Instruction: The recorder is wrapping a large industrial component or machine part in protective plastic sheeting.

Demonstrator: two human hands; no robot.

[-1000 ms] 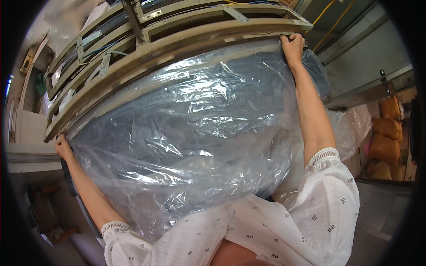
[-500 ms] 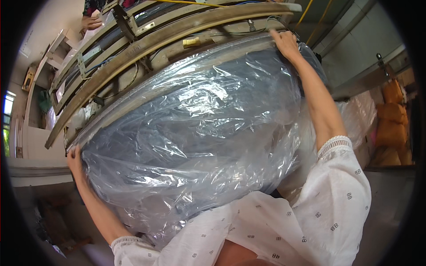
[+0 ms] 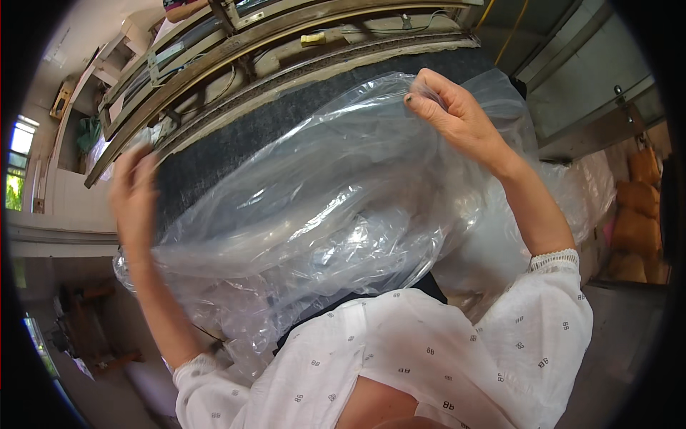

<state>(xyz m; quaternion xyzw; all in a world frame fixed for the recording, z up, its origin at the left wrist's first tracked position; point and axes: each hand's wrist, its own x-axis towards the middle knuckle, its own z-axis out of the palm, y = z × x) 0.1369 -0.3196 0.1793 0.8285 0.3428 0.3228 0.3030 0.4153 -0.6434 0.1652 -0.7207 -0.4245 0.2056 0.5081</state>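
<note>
A large clear plastic sheet [image 3: 321, 207] lies in crinkled folds in front of me. Its far edge is lifted at the right, where my right hand [image 3: 461, 118] pinches it between thumb and fingers. My left hand [image 3: 134, 196] is raised beside the left end of the machine and smeared by motion, so whether it grips anything is unclear. Beneath the sheet, a dark grey work surface [image 3: 214, 154] shows along the far side, bordered by a long, pale-edged metal bar [image 3: 321, 61].
Beyond the surface stands a machine frame with a long curved beam [image 3: 207, 75] and a small yellow block [image 3: 312, 39]. At the top, another person's arm [image 3: 187, 10] shows. More clear plastic [image 3: 582, 186] and orange-brown bundles [image 3: 637, 207] are at the right.
My right hand has drawn the sheet's far edge back toward me and up, uncovering the dark surface. My left hand has risen from the sheet's left corner.
</note>
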